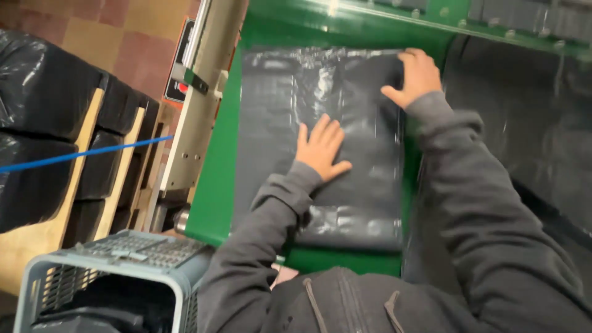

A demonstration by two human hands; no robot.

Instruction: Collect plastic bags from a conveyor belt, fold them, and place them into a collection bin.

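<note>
A stack of flat black plastic bags [277, 123] lies on a green machine table [213, 185]. My left hand [320, 148] rests flat on the middle of the stack, fingers spread, palm down. At the stack's far right corner, my right hand [416, 77] curls its fingers over the top edge. Both arms wear dark grey hoodie sleeves.
A grey plastic crate [92, 277] with dark contents stands at the lower left. Bundles of black bags [43, 92] sit between wooden dividers on the left, crossed by a blue cord [80, 154]. A beige metal machine post [203, 92] borders the table. Black film [524, 123] runs on the right.
</note>
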